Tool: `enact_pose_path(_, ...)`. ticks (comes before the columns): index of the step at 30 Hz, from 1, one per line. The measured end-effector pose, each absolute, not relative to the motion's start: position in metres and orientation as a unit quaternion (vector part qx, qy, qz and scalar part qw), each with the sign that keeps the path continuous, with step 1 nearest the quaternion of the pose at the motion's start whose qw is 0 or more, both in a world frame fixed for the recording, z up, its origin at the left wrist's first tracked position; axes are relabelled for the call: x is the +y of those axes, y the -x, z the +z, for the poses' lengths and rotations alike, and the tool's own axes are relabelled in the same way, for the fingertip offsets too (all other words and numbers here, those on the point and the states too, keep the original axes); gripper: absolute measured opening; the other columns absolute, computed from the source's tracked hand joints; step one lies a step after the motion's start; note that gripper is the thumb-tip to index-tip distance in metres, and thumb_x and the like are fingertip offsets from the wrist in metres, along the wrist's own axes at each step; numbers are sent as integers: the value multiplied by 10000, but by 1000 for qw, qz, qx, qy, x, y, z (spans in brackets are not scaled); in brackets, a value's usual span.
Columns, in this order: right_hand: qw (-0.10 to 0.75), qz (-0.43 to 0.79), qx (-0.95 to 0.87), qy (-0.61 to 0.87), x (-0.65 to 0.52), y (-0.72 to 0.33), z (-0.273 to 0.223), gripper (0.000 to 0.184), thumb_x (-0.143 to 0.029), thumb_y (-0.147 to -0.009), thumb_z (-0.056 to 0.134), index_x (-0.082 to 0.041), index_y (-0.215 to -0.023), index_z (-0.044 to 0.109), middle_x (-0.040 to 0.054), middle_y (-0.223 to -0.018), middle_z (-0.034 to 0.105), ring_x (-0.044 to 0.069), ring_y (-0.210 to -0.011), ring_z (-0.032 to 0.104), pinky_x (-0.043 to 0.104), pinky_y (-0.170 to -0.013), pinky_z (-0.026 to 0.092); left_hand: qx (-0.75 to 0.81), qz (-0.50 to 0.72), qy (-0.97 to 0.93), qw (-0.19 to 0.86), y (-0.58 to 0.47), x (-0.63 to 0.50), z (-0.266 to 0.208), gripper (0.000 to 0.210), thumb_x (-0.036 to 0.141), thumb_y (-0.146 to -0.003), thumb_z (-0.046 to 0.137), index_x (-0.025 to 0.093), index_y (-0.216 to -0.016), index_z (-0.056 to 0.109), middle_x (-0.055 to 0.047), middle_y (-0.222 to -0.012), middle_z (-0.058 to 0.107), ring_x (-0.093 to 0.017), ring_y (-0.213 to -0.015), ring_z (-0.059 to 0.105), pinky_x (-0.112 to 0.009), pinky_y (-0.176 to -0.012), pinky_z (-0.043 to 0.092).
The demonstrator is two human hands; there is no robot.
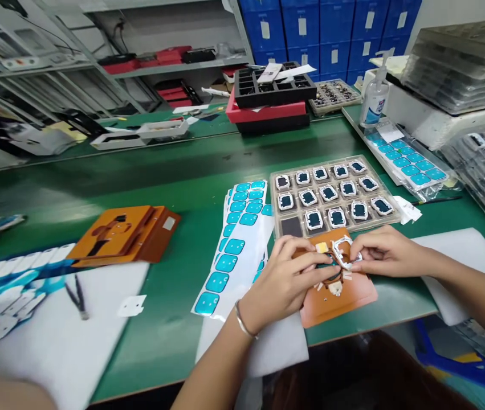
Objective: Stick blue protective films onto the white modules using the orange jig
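Note:
My right hand (381, 250) pinches a white rounded-square frame (341, 250), which looks like a watch case, and holds it tilted over an orange fixture block (331, 307). From the other side my left hand (282, 276) reaches over the same block, its fingers bent close to a dark part in the middle; what they grip is hidden. A small yellow piece (322, 247) shows beside the left fingertips. Just behind the block, a clear compartment tray (390, 216) holds several similar white frames with dark centres, and its front-left compartment (290, 226) has no frame.
Sheets of blue rounded-square stickers (227, 263) lie left of my hands. Another orange fixture (118, 233) and black tweezers (77, 299) are farther left. A pump bottle (375, 97) and stacked clear trays (456, 68) stand at back right. White foam (473, 250) lies near my right forearm.

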State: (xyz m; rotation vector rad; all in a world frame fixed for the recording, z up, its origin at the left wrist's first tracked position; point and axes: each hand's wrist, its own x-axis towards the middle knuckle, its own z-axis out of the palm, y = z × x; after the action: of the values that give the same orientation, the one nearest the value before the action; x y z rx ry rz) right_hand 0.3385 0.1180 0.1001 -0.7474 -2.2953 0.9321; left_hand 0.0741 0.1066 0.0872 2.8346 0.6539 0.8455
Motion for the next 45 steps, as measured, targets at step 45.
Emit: enact_pose_path(45,374,164,-881,237,113,-320,86,212,-414,-869,714,-212,-931,724,75,-1123,745,202,-883,502,377,-789,496,338,331,-880,45,-75,95,97,446,453,-803,741,226,-1166,615,-72,-1077,704,-275,-1007,547,-455,-837,472)
